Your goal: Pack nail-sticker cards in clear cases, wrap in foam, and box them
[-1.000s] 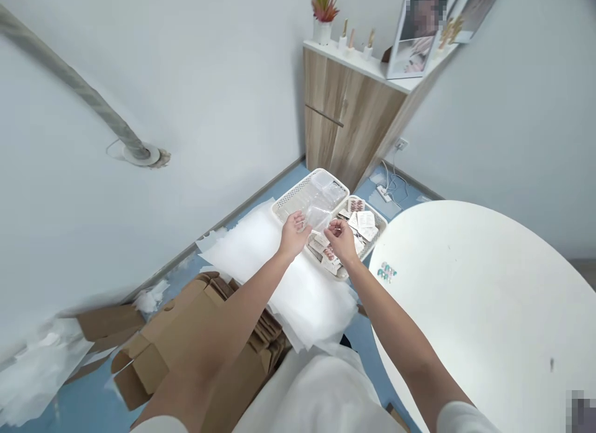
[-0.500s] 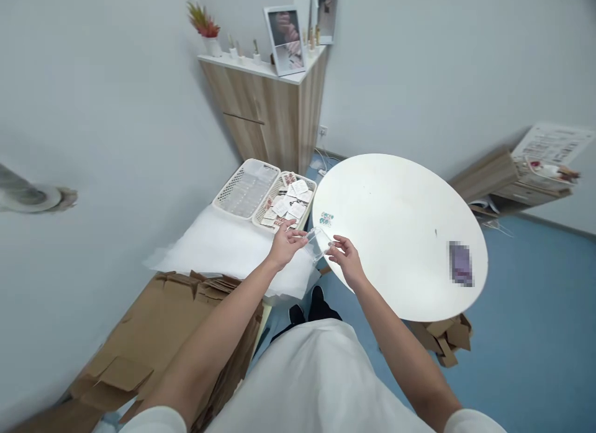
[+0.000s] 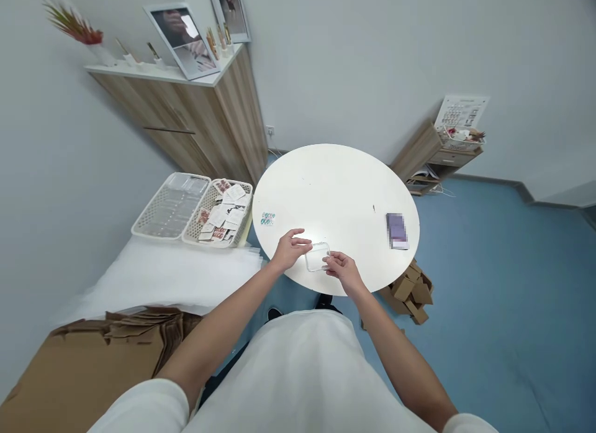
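Observation:
Between my hands is a small clear plastic box (image 3: 318,257), seen over the near part of the round white table (image 3: 335,191). My left hand (image 3: 291,251) pinches its left side with thumb and fingertips. On the opposite edge, the fingers of my right hand (image 3: 342,268) are closed around the rim. The box looks see-through, with nothing visible inside. A small set of teal patterned pieces (image 3: 268,218) lies on the table left of my hands.
Two white baskets stand at the left: one basket (image 3: 139,225) has clear boxes, the other basket (image 3: 189,234) printed cards. White sheets (image 3: 177,271) and folded cardboard (image 3: 93,371) lie nearer. A purple blurred item (image 3: 397,229) sits on the table's right; cardboard boxes (image 3: 410,290) are below.
My view has turned right toward the round table. Both hands have carried the clear plastic box from beside the table's left edge to over its near side.

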Demonstrator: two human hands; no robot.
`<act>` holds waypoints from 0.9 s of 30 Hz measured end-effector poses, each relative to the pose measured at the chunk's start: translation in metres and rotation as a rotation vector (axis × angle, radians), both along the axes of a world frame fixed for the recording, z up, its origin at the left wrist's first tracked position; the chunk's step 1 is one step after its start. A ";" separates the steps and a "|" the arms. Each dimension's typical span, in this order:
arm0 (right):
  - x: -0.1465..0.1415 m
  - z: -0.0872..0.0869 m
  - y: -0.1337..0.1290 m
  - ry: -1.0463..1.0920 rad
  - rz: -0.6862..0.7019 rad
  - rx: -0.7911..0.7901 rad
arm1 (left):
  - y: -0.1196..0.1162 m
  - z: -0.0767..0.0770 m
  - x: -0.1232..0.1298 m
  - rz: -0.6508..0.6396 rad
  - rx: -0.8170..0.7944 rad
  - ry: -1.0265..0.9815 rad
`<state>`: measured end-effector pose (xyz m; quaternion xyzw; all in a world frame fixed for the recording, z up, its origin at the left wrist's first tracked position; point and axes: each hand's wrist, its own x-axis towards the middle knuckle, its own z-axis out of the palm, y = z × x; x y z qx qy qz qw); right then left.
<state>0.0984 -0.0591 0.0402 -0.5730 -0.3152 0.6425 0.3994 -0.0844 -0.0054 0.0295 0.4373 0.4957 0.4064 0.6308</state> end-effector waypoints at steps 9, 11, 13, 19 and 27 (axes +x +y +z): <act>0.070 -0.010 0.031 0.034 -0.082 0.000 | -0.001 -0.003 0.070 0.237 0.047 0.215; 0.079 -0.011 0.036 0.015 -0.095 0.018 | -0.008 0.002 0.081 0.210 0.115 0.334; 0.083 -0.014 0.039 -0.027 -0.106 0.058 | -0.014 0.006 0.095 0.111 0.154 0.351; 0.069 -0.016 0.039 -0.397 -0.062 0.311 | -0.013 0.001 0.125 0.032 -0.058 0.065; 0.064 -0.007 0.045 -0.679 0.023 0.549 | 0.016 -0.008 0.101 0.068 -0.282 -0.156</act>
